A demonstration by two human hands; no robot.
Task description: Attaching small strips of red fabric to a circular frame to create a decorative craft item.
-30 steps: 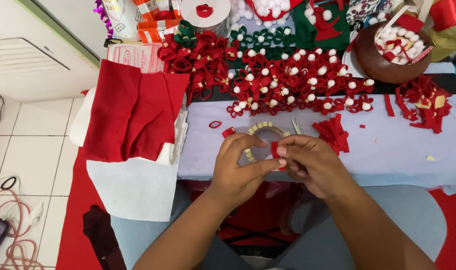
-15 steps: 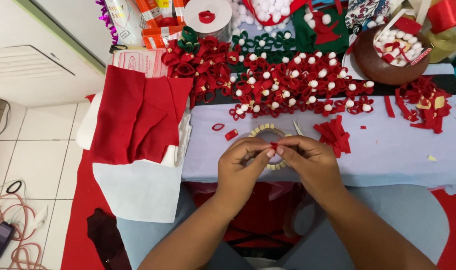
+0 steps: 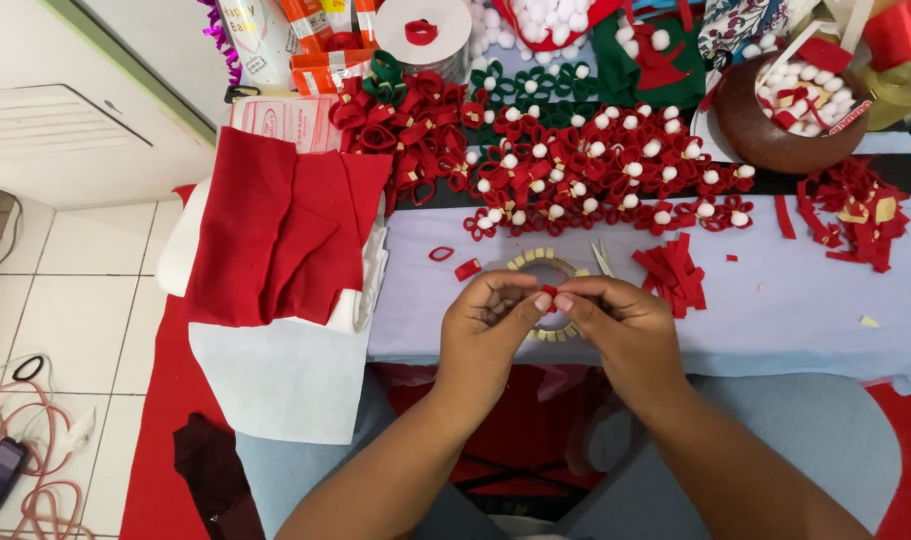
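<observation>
**Both hands pinch a red felt scrap over the tape roll**

The left hand (image 3: 491,330) and right hand (image 3: 621,325) meet fingertip to fingertip above the table's near edge. Between them sits a tiny red felt piece (image 3: 549,291), only a sliver showing; both hands grasp it with thumb and forefinger, the other fingers curled loosely. Its exact shape is hidden by the fingers.

Right under the hands lies a tape roll (image 3: 546,266), ringed with short pale tabs, partly covered by the fingers. Just left of it rest a small red loop (image 3: 442,254) and a red scrap (image 3: 467,269). To the right lies a stack of red strips (image 3: 673,272), and scissors (image 3: 602,258) poke out beside the roll.

The table (image 3: 776,320) wears a pale lilac cloth. Its far half is crowded with red felt flowers (image 3: 606,175) with white pompom centres, some green ones (image 3: 536,82) behind, and a brown bowl (image 3: 766,125) at the far right. More red offcuts (image 3: 856,210) lie right of the flowers. Folded red felt (image 3: 276,235) over white sheets hangs off the left end. Below is white floor tile (image 3: 66,300), with cables (image 3: 26,450) in the corner.
</observation>
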